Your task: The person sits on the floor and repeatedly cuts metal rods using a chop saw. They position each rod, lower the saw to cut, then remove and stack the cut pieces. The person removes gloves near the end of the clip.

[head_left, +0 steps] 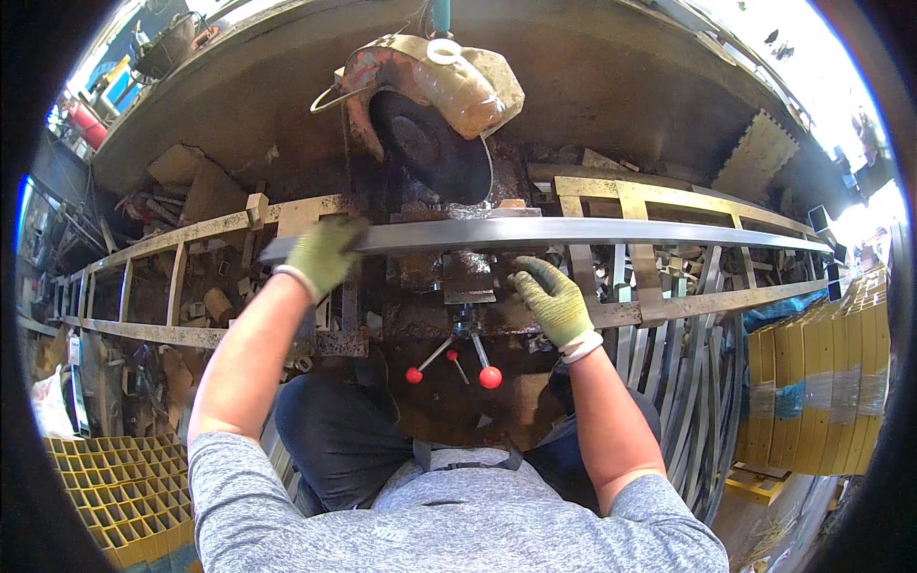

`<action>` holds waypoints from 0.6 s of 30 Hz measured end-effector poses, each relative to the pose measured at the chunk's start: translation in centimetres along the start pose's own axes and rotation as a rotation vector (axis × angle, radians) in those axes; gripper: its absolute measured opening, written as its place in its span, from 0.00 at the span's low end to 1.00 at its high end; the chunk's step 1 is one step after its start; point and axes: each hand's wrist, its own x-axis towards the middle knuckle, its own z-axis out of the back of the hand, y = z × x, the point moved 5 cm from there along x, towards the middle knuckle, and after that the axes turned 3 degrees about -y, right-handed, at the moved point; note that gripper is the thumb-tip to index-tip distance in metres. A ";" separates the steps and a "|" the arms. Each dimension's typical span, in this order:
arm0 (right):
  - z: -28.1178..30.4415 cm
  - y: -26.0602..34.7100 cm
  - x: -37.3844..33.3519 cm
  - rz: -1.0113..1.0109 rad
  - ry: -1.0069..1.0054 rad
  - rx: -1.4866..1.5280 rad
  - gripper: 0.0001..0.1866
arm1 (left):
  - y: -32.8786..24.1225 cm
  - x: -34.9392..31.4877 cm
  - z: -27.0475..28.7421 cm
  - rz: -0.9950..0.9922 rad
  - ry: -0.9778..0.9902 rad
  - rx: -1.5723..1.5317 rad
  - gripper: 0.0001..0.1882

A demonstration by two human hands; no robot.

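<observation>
A long grey metal bar (535,230) lies crosswise in front of me, over the vise of a cut-off saw (420,124). My left hand (327,256), in a yellow-green work glove, is closed over the bar near its left end; its fingertips are slightly blurred. On the near side of the bar, my right hand (552,304) wears a matching glove with darkened fingertips. Its fingers are loosely stretched and hold nothing. Between my knees and the saw is the vise handle, with red ball knobs (490,377) on its spokes. The saw's dark round blade area is beyond the bar.
Ladder-like metal frames (177,282) extend to both sides, the right frame (659,310) passing under the bar. Long grey bars (673,411) lie at the lower right beside stacked yellow tubes (812,382). More yellow tubes (119,487) stand at the lower left. Scraps litter the ground.
</observation>
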 end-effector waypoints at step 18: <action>0.2 0.1 -0.1 0.102 -0.125 0.077 0.24 | 13.8 -2.6 -5.9 0.040 -0.048 -0.157 0.48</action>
